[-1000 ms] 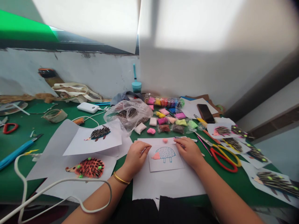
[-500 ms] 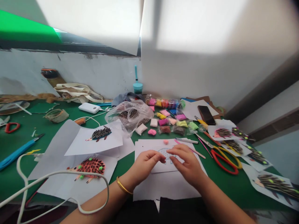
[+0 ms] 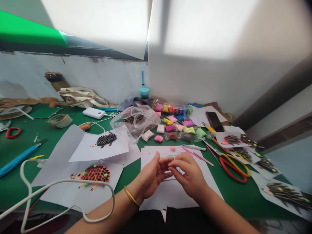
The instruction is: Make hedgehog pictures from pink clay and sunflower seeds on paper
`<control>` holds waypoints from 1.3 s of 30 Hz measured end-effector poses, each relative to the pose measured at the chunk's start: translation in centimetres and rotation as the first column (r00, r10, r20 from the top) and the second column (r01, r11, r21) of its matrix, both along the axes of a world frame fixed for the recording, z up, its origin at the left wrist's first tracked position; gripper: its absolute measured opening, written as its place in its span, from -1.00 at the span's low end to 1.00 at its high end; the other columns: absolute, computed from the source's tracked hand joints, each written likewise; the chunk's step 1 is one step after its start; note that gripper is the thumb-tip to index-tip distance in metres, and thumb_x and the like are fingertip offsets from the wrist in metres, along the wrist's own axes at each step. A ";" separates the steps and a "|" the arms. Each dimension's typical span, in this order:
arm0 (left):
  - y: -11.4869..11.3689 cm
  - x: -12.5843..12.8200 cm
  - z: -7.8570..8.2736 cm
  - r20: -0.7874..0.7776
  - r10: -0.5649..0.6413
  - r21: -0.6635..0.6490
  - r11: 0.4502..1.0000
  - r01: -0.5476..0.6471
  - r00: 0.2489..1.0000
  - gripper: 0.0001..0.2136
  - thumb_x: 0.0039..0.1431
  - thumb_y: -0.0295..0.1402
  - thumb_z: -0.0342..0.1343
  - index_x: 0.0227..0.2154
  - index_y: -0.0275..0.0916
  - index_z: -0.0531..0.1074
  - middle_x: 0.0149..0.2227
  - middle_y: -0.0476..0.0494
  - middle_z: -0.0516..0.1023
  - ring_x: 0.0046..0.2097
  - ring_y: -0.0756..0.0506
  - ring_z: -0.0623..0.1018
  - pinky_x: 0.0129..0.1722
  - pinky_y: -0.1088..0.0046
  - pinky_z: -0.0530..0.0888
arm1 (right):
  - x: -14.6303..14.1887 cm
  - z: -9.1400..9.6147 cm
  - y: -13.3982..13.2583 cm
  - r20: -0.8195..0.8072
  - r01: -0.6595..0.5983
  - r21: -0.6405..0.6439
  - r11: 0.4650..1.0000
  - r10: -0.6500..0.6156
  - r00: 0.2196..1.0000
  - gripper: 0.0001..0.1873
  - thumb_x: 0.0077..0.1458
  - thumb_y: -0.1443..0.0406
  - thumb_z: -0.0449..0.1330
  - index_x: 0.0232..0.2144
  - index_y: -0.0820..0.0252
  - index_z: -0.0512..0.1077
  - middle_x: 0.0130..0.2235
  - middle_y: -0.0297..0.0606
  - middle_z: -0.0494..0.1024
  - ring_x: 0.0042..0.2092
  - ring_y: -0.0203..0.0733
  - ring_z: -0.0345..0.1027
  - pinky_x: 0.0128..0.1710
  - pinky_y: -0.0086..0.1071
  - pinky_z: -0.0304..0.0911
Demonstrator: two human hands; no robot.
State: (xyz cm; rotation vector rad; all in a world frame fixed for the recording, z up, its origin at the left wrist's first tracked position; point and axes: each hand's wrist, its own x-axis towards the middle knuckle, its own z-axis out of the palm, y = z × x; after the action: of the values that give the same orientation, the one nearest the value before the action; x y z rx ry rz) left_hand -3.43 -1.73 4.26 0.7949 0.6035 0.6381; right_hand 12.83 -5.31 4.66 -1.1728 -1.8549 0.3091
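Observation:
My left hand (image 3: 153, 175) is turned partly palm-up above a white sheet of paper (image 3: 170, 195), thumb raised and fingers stretched out. Against its fingertips, my right hand (image 3: 189, 175) has its thumb and forefinger pinched together; anything between them is too small or hidden to make out. Below the hands, a blue-line drawing (image 3: 171, 156) on the paper is mostly covered. Just beyond lies a small pink lump of clay (image 3: 173, 148). A pink clay tool (image 3: 191, 152) and a capped pen (image 3: 194, 147) rest beside it.
Bagged coloured clay (image 3: 171, 136) and a plastic bag of seeds (image 3: 136, 122) lie behind. Scissors (image 3: 232, 169) and a phone (image 3: 214, 121) are on the right. Finished hedgehog pictures (image 3: 94, 175) flank both sides. A white cable (image 3: 60, 182) loops over my left forearm.
My left hand has rolled from curled fingers to a more upturned palm with fingers extended. My right hand has moved left to meet it, its thumb and forefinger now together.

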 end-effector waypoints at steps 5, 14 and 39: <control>0.7 0.7 0.5 0.268 0.051 -0.149 0.989 -0.011 0.962 -0.22 0.22 0.25 -0.49 0.05 -0.21 0.40 0.21 -0.24 0.35 0.20 -0.22 0.38 0.20 0.13 0.31 | -2.3 0.2 -0.4 0.168 -0.051 0.138 0.989 0.028 0.985 -0.78 0.16 0.34 0.18 -0.17 -0.04 0.54 -0.24 -0.24 0.56 -0.17 -0.06 0.35 -0.13 -0.10 0.27; 1.0 0.1 0.5 0.426 0.224 -0.344 0.936 -0.072 0.877 -0.30 0.27 0.19 -0.39 0.06 -0.25 0.37 0.25 -0.28 0.29 0.28 -0.23 0.27 0.24 0.12 0.25 | -2.2 -0.6 -1.2 0.477 -0.128 0.230 0.965 0.003 0.879 -0.37 0.16 -0.10 0.07 0.17 0.04 0.34 0.24 -0.16 0.33 0.24 0.12 0.11 0.15 -0.02 0.03; 1.0 0.5 1.1 0.526 0.350 -0.543 0.840 -0.011 0.775 -0.38 0.30 0.13 -0.27 0.07 -0.29 0.33 0.23 -0.32 0.30 0.26 -0.27 0.29 0.20 0.08 0.27 | -2.0 -0.9 -1.2 0.497 -0.115 0.294 0.949 -0.049 0.867 -0.24 0.20 -0.22 -0.22 0.17 0.02 0.36 0.29 -0.18 0.25 0.31 0.09 0.02 0.21 -0.06 -0.09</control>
State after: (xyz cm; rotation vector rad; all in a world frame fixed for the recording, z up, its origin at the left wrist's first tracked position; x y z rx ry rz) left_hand -2.93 -0.77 5.38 -0.0121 0.2233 0.8236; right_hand 10.78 -6.52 3.74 -1.0572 -2.2680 -0.3031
